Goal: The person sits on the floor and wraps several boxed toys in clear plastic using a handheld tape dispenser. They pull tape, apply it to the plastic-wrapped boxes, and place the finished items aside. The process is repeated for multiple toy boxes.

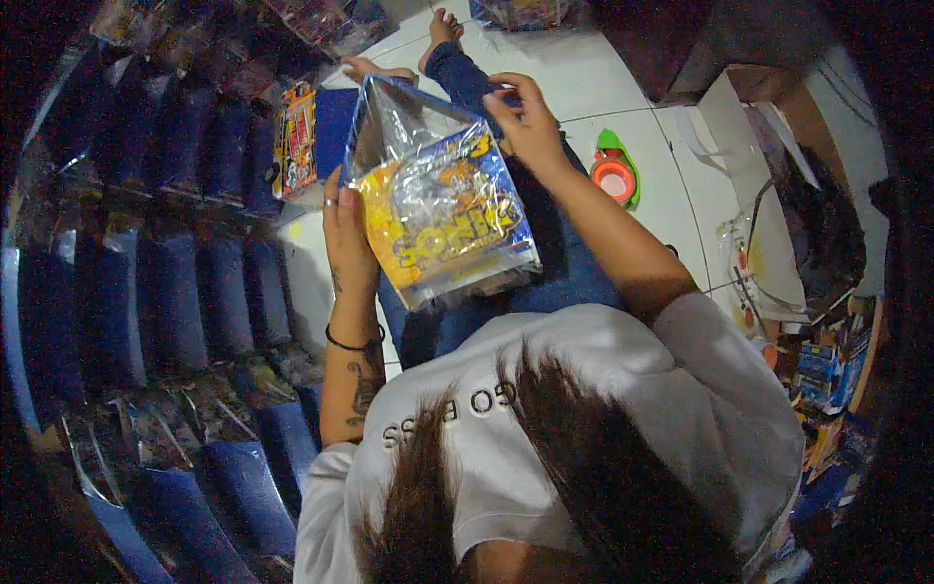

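A blue and yellow printed toy package (448,209) with shiny clear plastic over it lies above my lap, its printing upside down to me. Toward its far end the clear plastic rises to a point between blue edges. My left hand (348,219) is closed on the package's left side, thumb on the front and the other fingers partly hidden behind. At the far right corner, my right hand (528,127) has its fingers bent and apart, close to the plastic. Whether a fingertip touches it is hard to make out.
A green tape dispenser with an orange roll (615,181) lies on the white tiled floor (671,161) to the right. Rows of blue packages (126,302) fill the left side. Beyond my left hand sits a colourful box (298,136). An open cardboard box (744,185) stands at right.
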`<state>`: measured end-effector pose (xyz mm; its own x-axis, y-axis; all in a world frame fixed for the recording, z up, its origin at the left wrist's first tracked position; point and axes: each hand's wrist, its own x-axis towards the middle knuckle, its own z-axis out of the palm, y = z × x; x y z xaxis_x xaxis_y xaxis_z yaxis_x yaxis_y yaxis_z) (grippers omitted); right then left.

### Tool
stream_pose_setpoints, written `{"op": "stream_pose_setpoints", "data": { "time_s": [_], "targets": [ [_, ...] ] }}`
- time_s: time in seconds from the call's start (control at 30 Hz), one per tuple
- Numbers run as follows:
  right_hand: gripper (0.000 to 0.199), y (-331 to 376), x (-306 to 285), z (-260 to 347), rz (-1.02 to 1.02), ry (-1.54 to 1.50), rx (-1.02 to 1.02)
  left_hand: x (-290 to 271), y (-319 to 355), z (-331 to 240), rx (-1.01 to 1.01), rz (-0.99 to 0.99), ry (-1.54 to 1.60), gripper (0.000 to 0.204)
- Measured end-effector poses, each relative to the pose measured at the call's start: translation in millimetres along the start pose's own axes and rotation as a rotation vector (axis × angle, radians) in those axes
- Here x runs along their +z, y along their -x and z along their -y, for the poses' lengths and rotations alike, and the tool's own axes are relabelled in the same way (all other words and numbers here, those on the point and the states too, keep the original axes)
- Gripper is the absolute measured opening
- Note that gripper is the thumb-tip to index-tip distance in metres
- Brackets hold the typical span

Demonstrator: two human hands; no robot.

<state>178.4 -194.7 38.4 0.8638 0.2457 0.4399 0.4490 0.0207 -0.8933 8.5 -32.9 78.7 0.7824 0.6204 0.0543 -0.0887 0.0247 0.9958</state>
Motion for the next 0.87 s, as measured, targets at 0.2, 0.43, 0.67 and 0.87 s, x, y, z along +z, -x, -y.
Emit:
{"op": "stream_pose_setpoints", "data": {
  "time_s": [0.2,0.43,0.67,0.87],
  "targets": [
    [0.058,25,11,32,0.065,-0.389,-0.051,-5,7,9,-0.206,0.177,0.161,0.072],
    [0.065,23,21,-42,0.456,-0.731,1.157,-18,-30,59,-0.587,0.374,0.408,0.085],
    [0.062,-45,22,-29,0.680,-0.834,0.506,27,-58,30,0.410,0.065,-0.282,0.096],
    [0.081,-142,40,13,1.148,0.408,0.107,42,-14,19,1.360,-0.178,-1.208,0.090]
  ]
}}
